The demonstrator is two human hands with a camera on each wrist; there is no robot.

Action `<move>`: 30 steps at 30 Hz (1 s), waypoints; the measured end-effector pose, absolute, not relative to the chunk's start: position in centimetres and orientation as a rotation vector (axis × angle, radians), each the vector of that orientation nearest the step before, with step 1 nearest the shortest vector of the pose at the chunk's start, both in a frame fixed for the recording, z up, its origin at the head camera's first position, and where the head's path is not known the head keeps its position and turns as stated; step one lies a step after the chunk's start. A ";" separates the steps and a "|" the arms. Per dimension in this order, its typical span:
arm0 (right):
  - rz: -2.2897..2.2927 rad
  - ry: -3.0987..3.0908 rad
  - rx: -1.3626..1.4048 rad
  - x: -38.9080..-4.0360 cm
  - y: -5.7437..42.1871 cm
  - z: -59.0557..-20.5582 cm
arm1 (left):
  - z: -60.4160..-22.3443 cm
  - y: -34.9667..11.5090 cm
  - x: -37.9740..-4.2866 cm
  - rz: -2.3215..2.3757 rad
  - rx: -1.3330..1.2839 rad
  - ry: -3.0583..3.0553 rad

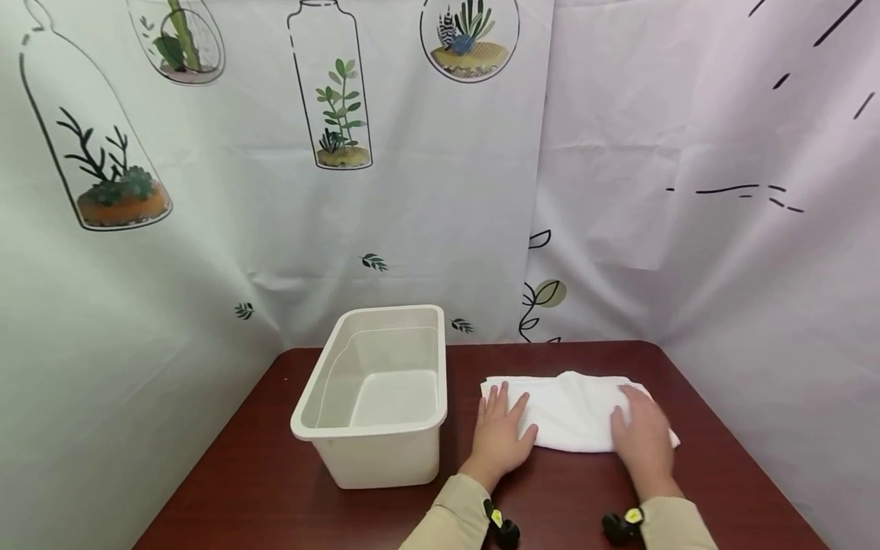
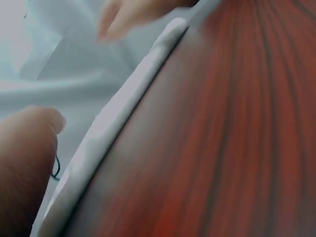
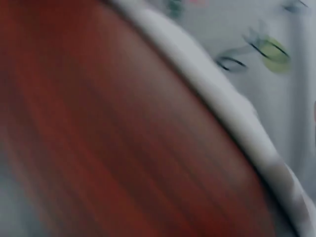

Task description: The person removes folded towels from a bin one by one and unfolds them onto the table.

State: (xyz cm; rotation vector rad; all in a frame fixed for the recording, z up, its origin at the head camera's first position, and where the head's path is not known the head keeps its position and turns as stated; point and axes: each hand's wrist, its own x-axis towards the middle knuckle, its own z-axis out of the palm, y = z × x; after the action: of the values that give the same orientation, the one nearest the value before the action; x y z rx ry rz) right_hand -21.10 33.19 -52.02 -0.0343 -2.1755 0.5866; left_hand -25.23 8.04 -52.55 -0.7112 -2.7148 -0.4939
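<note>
A folded white cloth (image 1: 574,416) lies flat on the dark red table, its long side running left to right in the head view. My left hand (image 1: 500,435) rests on its left end with the fingers spread and straight. Over the right end is my right hand (image 1: 644,437), slightly blurred, fingers loosely bent and thumb apart from them. In the left wrist view the cloth's near edge (image 2: 113,118) shows as a thick pale strip, with my left thumb (image 2: 29,153) beside it. The right wrist view shows the same edge (image 3: 212,94), but hardly any of the right hand.
An off-white plastic bin (image 1: 374,458) stands upright left of the cloth, with nothing inside. Bare tabletop (image 1: 241,473) extends on its left. A printed white curtain (image 1: 426,198) hangs behind the table and along both sides.
</note>
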 end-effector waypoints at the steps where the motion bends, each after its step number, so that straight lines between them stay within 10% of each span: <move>1: 0.554 -2.183 0.064 -21.7 32.2 -52.1 | -52.5 8.3 -25.2 -0.454 -0.733 -2.716; 8: 0.496 -2.643 0.367 -23.6 28.3 -53.1 | -53.2 9.3 -25.3 -0.221 -0.826 -2.844; 30: 0.626 -3.009 -0.273 -20.7 38.4 -52.5 | -53.3 8.6 -25.2 -0.282 -0.778 -2.911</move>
State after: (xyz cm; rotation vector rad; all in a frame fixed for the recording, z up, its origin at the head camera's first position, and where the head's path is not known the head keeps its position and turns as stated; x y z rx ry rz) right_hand -20.70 38.41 -52.52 -0.2730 -3.0092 0.6255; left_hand -25.22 8.61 -53.33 -0.7780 -2.9108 -0.2821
